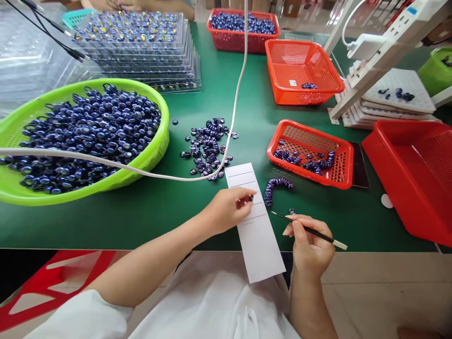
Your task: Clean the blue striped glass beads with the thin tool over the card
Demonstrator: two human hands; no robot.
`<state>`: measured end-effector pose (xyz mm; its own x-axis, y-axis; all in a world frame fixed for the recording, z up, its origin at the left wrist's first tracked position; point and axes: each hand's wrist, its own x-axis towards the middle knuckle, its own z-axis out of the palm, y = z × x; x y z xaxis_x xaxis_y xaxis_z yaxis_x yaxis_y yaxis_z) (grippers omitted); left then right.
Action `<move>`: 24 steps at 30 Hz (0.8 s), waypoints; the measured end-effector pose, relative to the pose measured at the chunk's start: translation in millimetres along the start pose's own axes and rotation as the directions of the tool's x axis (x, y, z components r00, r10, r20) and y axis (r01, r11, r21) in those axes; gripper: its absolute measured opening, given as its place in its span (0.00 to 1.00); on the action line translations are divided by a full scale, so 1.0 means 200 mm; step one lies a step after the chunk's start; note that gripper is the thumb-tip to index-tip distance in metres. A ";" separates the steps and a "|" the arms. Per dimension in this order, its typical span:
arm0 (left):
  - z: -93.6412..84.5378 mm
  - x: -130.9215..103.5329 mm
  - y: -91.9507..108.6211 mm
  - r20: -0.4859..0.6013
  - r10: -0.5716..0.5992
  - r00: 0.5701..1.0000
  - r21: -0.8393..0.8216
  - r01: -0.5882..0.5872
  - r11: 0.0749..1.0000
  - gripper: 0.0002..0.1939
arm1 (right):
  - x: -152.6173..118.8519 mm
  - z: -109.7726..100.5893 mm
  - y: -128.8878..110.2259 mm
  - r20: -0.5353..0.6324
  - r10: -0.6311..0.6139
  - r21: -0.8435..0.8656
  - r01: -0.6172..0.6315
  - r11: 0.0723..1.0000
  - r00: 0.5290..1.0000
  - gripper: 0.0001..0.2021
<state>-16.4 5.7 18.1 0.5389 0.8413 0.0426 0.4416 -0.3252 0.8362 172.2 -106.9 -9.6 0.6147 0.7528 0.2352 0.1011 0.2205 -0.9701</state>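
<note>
My left hand (231,209) is over a white paper strip (261,249) marked with dark lines, pinching a small dark blue shiny piece (251,198) between thumb and fingertips. In my right hand (312,242) is a thin brush (314,230) with a black handle and pale end, its fine tip pointing left toward the paper. A curved row of blue pieces (270,190) lies beside the strip. One loose blue piece (292,212) rests just above my right fingers. Beyond my left hand is a scattered pile of similar pieces (210,141).
A green basket (164,117) heaped with blue pieces stands left. A small red basket (310,132) with pieces sits at right, near a large red bin (406,179). A white cable (169,177) crosses the table. Stacked clear trays (192,70) stand behind, near another person's arm.
</note>
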 end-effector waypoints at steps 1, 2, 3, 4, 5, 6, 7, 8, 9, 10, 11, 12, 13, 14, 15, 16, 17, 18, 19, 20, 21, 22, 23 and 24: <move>-0.05 0.00 -0.01 -0.066 -0.006 0.998 0.100 0.013 0.995 0.17 | 0.01 0.00 0.00 -0.059 0.006 0.028 -0.004 1.000 0.998 0.05; -0.11 0.01 -0.02 -0.137 -0.024 0.990 0.208 0.053 0.977 0.18 | 0.01 0.01 0.00 -0.115 0.008 0.054 -0.002 0.999 0.993 0.06; -0.16 0.01 -0.04 -0.213 -0.051 0.976 0.311 0.117 0.943 0.19 | 0.01 0.01 0.00 -0.163 0.008 0.076 0.004 0.997 0.987 0.06; -0.21 0.02 -0.05 -0.272 -0.080 0.959 0.403 0.189 0.896 0.22 | 0.02 0.01 0.00 -0.203 0.009 0.094 0.010 0.996 0.979 0.06; -0.25 0.02 -0.06 -0.310 -0.110 0.944 0.472 0.253 0.845 0.25 | 0.02 0.02 0.00 -0.234 0.008 0.110 0.019 0.994 0.972 0.07; -0.27 0.03 -0.07 -0.349 -0.127 0.928 0.521 0.305 0.797 0.27 | 0.02 0.02 0.00 -0.258 0.004 0.122 0.028 0.992 0.966 0.07; -0.29 0.03 -0.07 -0.375 -0.123 0.919 0.558 0.329 0.762 0.29 | 0.03 0.02 0.00 -0.279 0.000 0.129 0.037 0.991 0.960 0.07; -0.28 0.04 -0.07 -0.386 -0.093 0.918 0.586 0.322 0.744 0.31 | 0.03 0.02 -0.01 -0.298 -0.003 0.133 0.045 0.990 0.954 0.07; -0.26 0.04 -0.05 -0.381 -0.042 0.924 0.606 0.284 0.743 0.31 | 0.03 0.02 -0.01 -0.318 -0.005 0.135 0.051 0.990 0.948 0.07; -0.23 0.04 -0.02 -0.355 0.029 0.935 0.621 0.212 0.755 0.29 | 0.03 0.02 -0.01 -0.336 -0.007 0.136 0.056 0.989 0.942 0.07; -0.18 0.05 0.01 -0.304 0.111 0.946 0.627 0.111 0.771 0.27 | 0.03 0.02 -0.02 -0.353 -0.009 0.135 0.060 0.989 0.936 0.07; -0.12 0.05 0.05 -0.240 0.184 0.953 0.614 0.002 0.789 0.25 | 0.03 0.03 -0.02 -0.371 -0.010 0.134 0.064 0.989 0.929 0.07; -0.06 0.06 0.09 -0.154 0.273 0.950 0.593 -0.132 0.794 0.23 | 0.03 0.03 -0.02 -0.389 -0.012 0.134 0.069 0.989 0.921 0.07; 0.01 0.06 0.13 -0.052 0.341 0.939 0.563 -0.254 0.786 0.21 | 0.04 0.03 -0.02 -0.408 -0.015 0.133 0.076 0.988 0.913 0.07; 0.07 0.07 0.16 0.044 0.402 0.914 0.538 -0.361 0.762 0.19 | 0.04 0.03 -0.02 -0.427 -0.017 0.132 0.081 0.988 0.904 0.07; 0.13 0.09 0.19 0.144 0.453 0.880 0.520 -0.456 0.722 0.17 | 0.04 0.03 -0.03 -0.443 -0.019 0.131 0.086 0.988 0.896 0.07; 0.19 0.10 0.21 0.227 0.487 0.844 0.505 -0.529 0.682 0.15 | 0.05 0.03 -0.03 -0.456 -0.019 0.133 0.090 0.987 0.890 0.07; 0.24 0.12 0.23 0.303 0.500 0.811 0.496 -0.582 0.644 0.14 | 0.05 0.03 -0.03 -0.464 -0.018 0.139 0.093 0.986 0.886 0.06; 0.27 0.15 0.23 0.365 0.497 0.787 0.491 -0.616 0.616 0.14 | 0.05 0.03 -0.03 -0.468 -0.018 0.145 0.096 0.985 0.884 0.06; 0.30 0.18 0.23 0.410 0.493 0.767 0.488 -0.642 0.592 0.13 | 0.05 0.03 -0.03 -0.470 -0.018 0.148 0.099 0.984 0.883 0.06; 0.33 0.20 0.23 0.450 0.488 0.748 0.483 -0.663 0.571 0.11 | 0.05 0.03 -0.03 -0.469 -0.020 0.146 0.100 0.984 0.883 0.06; 0.34 0.23 0.22 0.482 0.485 0.730 0.474 -0.683 0.556 0.09 | 0.05 0.03 -0.03 -0.467 -0.022 0.141 0.099 0.985 0.884 0.06; 0.35 0.25 0.21 0.505 0.489 0.712 0.463 -0.701 0.543 0.08 | 0.05 0.03 -0.03 -0.465 -0.025 0.132 0.097 0.987 0.885 0.06; 0.35 0.27 0.21 0.521 0.497 0.694 0.451 -0.718 0.531 0.06 | 0.05 0.03 -0.03 -0.463 -0.027 0.123 0.094 0.988 0.886 0.06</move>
<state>81.7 6.4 16.7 0.9670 0.1979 0.1603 0.1710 -0.9710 0.1672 173.7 -97.3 -1.1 0.9039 0.3742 0.2072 0.0618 0.3650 -0.9289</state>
